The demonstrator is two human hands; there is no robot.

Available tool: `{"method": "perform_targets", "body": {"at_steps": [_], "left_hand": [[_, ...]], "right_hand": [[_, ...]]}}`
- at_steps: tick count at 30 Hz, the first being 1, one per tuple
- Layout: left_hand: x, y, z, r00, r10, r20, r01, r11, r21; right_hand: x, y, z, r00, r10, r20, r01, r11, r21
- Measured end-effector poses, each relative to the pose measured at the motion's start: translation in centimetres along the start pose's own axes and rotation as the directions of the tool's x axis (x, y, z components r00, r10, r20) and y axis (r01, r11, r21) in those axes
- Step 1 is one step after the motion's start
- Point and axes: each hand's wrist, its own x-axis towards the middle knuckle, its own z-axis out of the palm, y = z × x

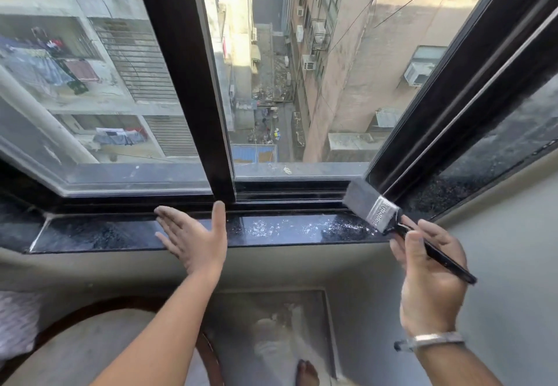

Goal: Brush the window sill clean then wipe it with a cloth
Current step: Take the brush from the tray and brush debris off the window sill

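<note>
A dark polished stone window sill (99, 234) runs across the middle of the view, with white dust and flecks (290, 228) scattered on its right half. My right hand (428, 283) grips the black handle of a flat paint brush (370, 205). The grey bristles point up and left, just above the sill's right end near the frame corner. My left hand (193, 234) is open, palm turned right, fingers spread, resting against the sill's front edge at the centre. No cloth is in view.
A dark vertical window frame post (193, 83) stands behind my left hand, with sliding tracks (287, 195) at its foot. The right pane is open to a deep drop between buildings. A dusty angled side sill (483, 171) continues right. Below lie a grey wall and a round table edge (208, 352).
</note>
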Motion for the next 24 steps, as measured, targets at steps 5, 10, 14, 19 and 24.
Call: {"method": "perform_targets", "body": {"at_steps": [5, 10, 14, 19, 24], "left_hand": [[-1.7, -1.7, -4.3, 0.557, 0.800, 0.224, -0.812, 0.581, -0.052], [4.5, -3.7, -11.0, 0.403, 0.772, 0.491, -0.882, 0.472, -0.017], [9.8, -6.9, -16.5, 0.517, 0.706, 0.484, -0.836, 0.539, 0.108], [14.3, -10.9, -18.8, 0.680, 0.546, 0.490, -0.725, 0.599, 0.339], [14.3, -13.3, -16.7, 0.782, 0.519, 0.345, -0.624, 0.647, 0.439]], "right_hand": [[-4.7, 0.3, 6.4, 0.760, 0.628, 0.166, -0.649, 0.729, 0.216], [-9.0, 1.9, 15.9, 0.555, 0.691, 0.464, -0.800, 0.596, 0.068], [-10.8, 4.3, 22.3, 0.524, 0.648, 0.553, -0.707, 0.693, -0.143], [-10.8, 7.8, 27.1, 0.586, 0.366, 0.723, 0.237, 0.776, -0.585], [-11.9, 8.9, 29.0, 0.546, 0.242, 0.802, 0.711, 0.372, -0.596]]}}
